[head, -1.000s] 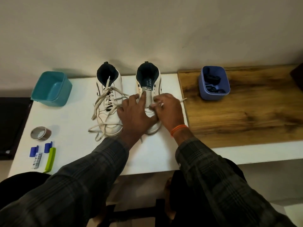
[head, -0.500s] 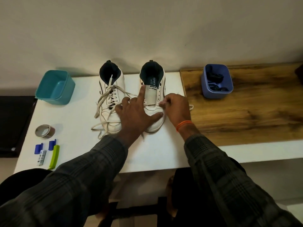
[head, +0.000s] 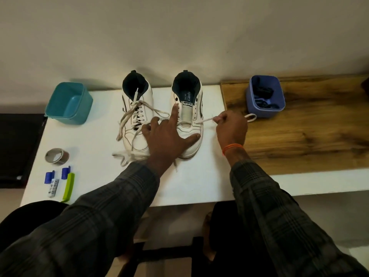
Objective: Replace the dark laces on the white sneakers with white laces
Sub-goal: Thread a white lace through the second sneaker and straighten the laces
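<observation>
At the back-left corner of the white worktop (head: 199, 186) sits a teal tub (head: 68, 102), and down along the left edge there's a roll of tape (head: 57, 155), then two blue clips (head: 58, 174), a small white packet (head: 53, 187) and a green clip (head: 68, 186) near the front-left corner. Moving in, the left sneaker (head: 136, 116) stands at the back edge, toe toward the person, already threaded with a white lace whose loose ends spill over its sides and onto the worktop. The left hand (head: 169, 136) lies spread wide across the toe of the right sneaker (head: 188, 114), index finger stretched up along the eyelet row, thumb on the toe cap, pressing the shoe down. That right sneaker stands just beside its mate, and only its lowest eyelets carry the white lace (head: 205, 120). The right hand (head: 231, 128), orange band at the wrist, pinches that lace and holds it taut out to the right, over the worktop's right edge. Its tail loops onto the wooden board (head: 309, 136), where a blue tub (head: 265, 96) holds the dark laces (head: 263, 95)
</observation>
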